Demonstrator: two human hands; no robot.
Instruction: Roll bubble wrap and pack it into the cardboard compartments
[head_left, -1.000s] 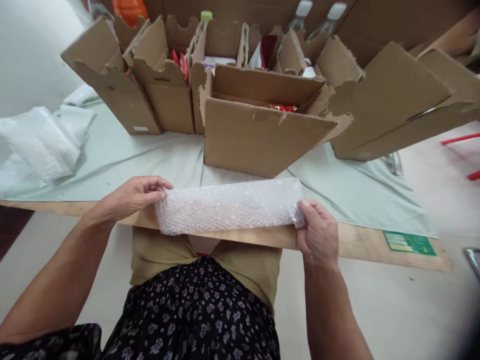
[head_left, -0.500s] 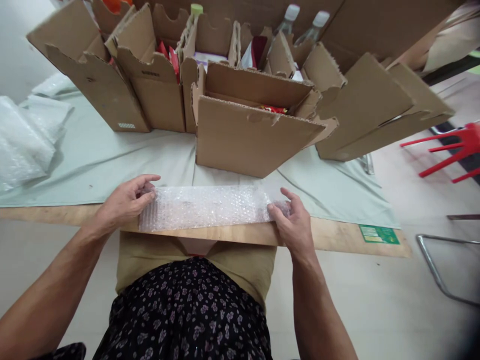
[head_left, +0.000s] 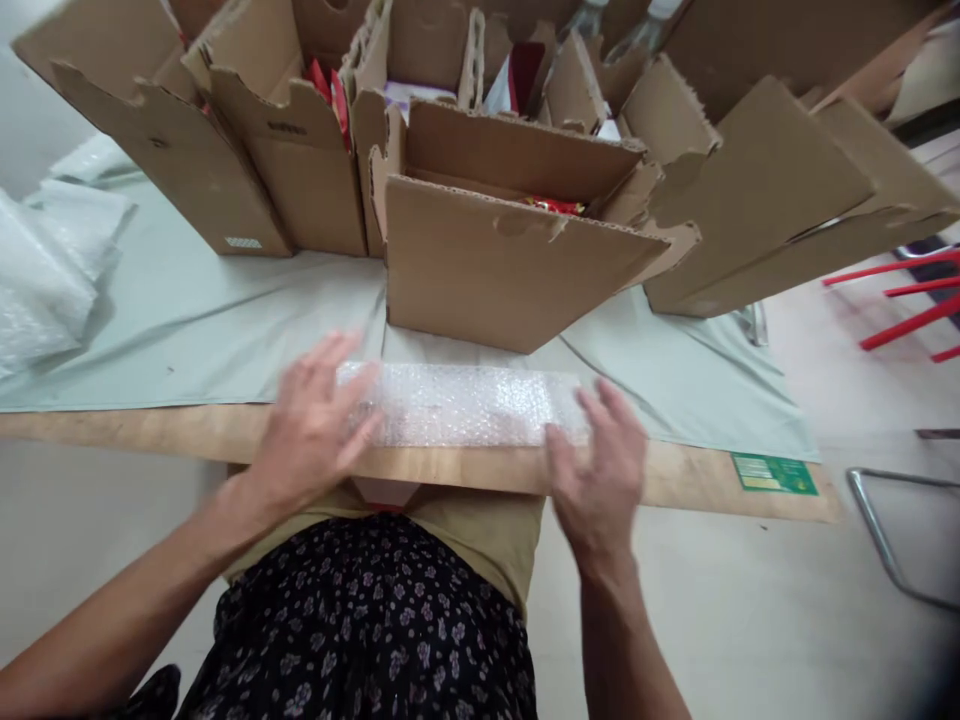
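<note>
A flat, folded strip of bubble wrap (head_left: 465,405) lies lengthwise along the front edge of the table. My left hand (head_left: 315,415) is over its left end, fingers spread and blurred by motion. At the other end is my right hand (head_left: 600,450), fingers apart, with the thumb and fingertips beside or touching the wrap. Neither hand is closed round the strip. Just behind the wrap stands a cardboard box (head_left: 502,260) without a closed top, a red packet (head_left: 555,206) showing inside it.
More cardboard boxes (head_left: 292,180) stand in a row behind, holding packets and bottles (head_left: 637,40). Crumpled bubble wrap (head_left: 45,270) lies at the left on the green cloth (head_left: 195,320). A green label (head_left: 775,473) is on the wooden edge. Red chair legs (head_left: 911,320) show at the right.
Both hands have loosened from the ends of the bubble wrap. My left hand has moved right and over the wrap, its fingers spreading. The view has shifted slightly.
</note>
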